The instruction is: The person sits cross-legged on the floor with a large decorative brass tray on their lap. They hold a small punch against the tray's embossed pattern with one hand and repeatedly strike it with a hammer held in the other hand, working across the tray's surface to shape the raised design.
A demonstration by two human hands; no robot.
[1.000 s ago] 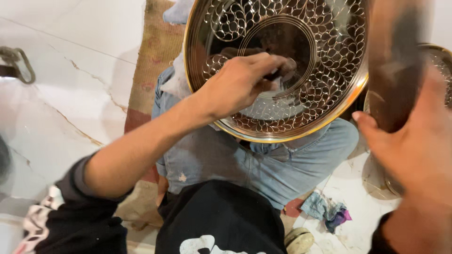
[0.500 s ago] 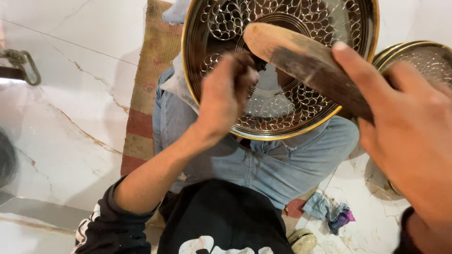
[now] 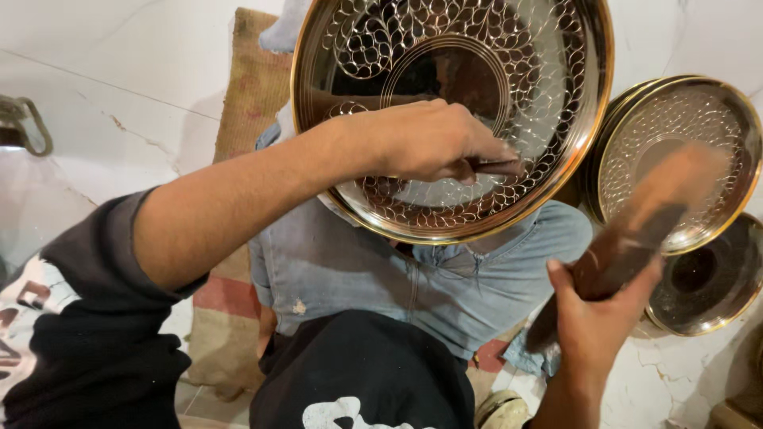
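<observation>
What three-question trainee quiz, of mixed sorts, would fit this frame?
1. True or false: the left hand rests on the large engraved brass plate, pinching a thin dark tool.
2. What does the right hand grip? A) a brown wooden mallet B) a cloth C) nothing
3. Where do the stacked smaller brass plates lie, relative to the large plate?

Key: 1 true; 2 A; 3 on the white floor, to its right.
</observation>
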